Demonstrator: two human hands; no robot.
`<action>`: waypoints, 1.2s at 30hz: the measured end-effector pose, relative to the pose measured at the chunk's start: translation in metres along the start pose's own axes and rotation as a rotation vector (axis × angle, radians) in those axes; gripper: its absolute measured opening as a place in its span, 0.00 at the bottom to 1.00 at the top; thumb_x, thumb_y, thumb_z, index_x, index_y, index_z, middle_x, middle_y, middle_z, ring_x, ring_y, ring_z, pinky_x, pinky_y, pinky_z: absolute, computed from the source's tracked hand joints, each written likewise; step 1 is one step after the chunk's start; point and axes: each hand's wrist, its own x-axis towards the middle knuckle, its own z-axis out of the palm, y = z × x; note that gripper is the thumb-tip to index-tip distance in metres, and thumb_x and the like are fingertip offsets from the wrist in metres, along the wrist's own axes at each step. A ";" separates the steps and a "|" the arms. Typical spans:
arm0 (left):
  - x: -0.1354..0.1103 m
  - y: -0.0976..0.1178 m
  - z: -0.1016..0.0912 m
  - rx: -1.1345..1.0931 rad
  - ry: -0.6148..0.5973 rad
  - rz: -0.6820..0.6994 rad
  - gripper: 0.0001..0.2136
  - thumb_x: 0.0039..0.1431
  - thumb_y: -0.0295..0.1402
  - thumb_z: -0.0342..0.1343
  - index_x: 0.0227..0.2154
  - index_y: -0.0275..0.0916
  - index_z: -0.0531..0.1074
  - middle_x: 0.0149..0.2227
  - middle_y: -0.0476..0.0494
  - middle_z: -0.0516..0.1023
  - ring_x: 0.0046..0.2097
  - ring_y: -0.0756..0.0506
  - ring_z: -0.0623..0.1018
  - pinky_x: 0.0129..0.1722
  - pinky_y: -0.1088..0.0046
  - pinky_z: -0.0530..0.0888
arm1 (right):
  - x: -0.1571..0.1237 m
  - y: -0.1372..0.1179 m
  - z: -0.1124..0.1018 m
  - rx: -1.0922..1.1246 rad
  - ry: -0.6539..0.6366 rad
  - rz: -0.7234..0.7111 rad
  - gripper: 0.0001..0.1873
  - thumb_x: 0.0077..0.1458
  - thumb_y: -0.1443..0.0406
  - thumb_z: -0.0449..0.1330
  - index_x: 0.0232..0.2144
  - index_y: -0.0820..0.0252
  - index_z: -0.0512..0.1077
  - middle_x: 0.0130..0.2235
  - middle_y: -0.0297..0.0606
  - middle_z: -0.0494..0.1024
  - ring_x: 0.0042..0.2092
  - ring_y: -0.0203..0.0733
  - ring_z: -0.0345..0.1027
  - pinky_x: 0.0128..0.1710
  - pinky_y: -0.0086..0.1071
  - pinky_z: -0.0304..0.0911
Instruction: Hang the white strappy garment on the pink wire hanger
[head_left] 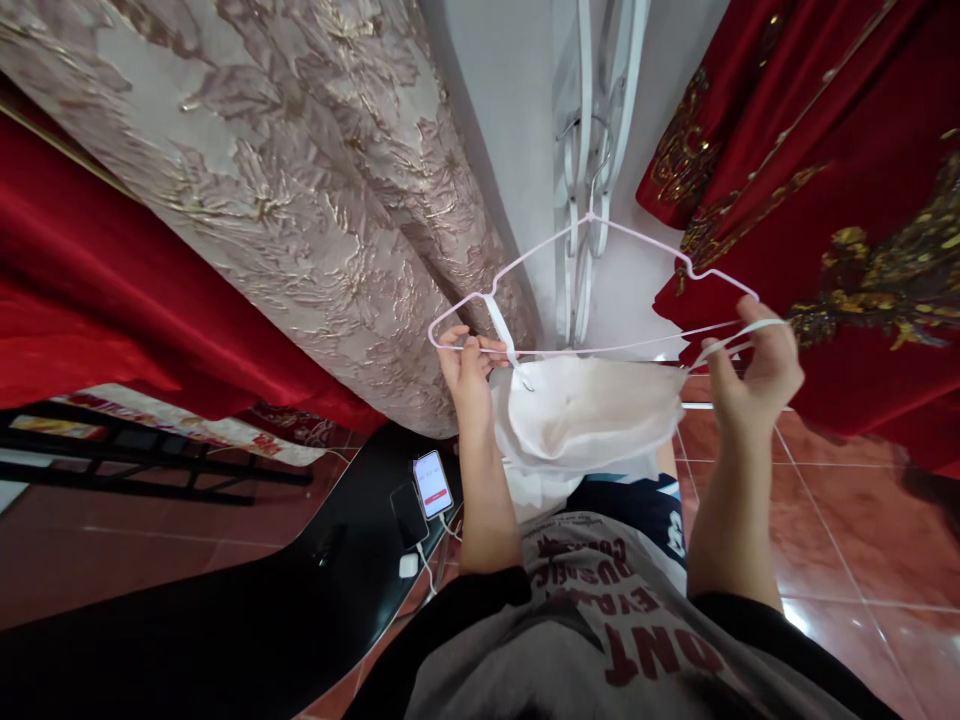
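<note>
A pale pink hanger (540,237) hangs by its hook from a white rack in the head view. A white garment (600,405) with thin straps hangs below its bottom bar. One white strap (501,325) loops over the hanger's left shoulder, by the notch. My left hand (466,370) closes around the hanger's lower left corner, fingertips beside that strap. My right hand (761,365) pinches the other white strap (739,335) and stretches it out near the hanger's right end. That strap lies outside the right notch.
White rack (576,180) stands against the wall. Red sequinned garments (862,230) hang at right; a pale brocade garment (300,200) and red cloth (90,250) hang at left. Two phones, one a lit phone (430,485), lie with cables on a black surface (247,620). Red tiles (840,530) cover the floor.
</note>
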 end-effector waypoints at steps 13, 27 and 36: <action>-0.003 0.007 0.006 0.000 0.033 -0.043 0.11 0.66 0.36 0.58 0.43 0.46 0.59 0.23 0.59 0.74 0.21 0.51 0.76 0.25 0.76 0.68 | 0.066 0.008 -0.007 -0.071 -0.271 0.091 0.08 0.66 0.53 0.65 0.44 0.44 0.81 0.36 0.40 0.78 0.34 0.45 0.67 0.37 0.54 0.71; 0.001 -0.001 0.005 -0.018 0.031 -0.022 0.12 0.64 0.36 0.57 0.43 0.48 0.57 0.23 0.60 0.70 0.19 0.51 0.72 0.24 0.75 0.68 | 0.060 0.003 0.025 -0.192 -0.307 -0.066 0.23 0.54 0.50 0.73 0.48 0.51 0.75 0.47 0.45 0.79 0.51 0.59 0.67 0.56 0.59 0.63; 0.000 -0.004 0.004 0.014 0.067 -0.066 0.14 0.63 0.39 0.60 0.44 0.48 0.59 0.26 0.56 0.70 0.26 0.48 0.78 0.24 0.76 0.68 | 0.054 -0.017 0.035 -0.014 -0.164 -0.079 0.17 0.60 0.59 0.68 0.52 0.45 0.76 0.49 0.45 0.77 0.45 0.52 0.74 0.47 0.52 0.75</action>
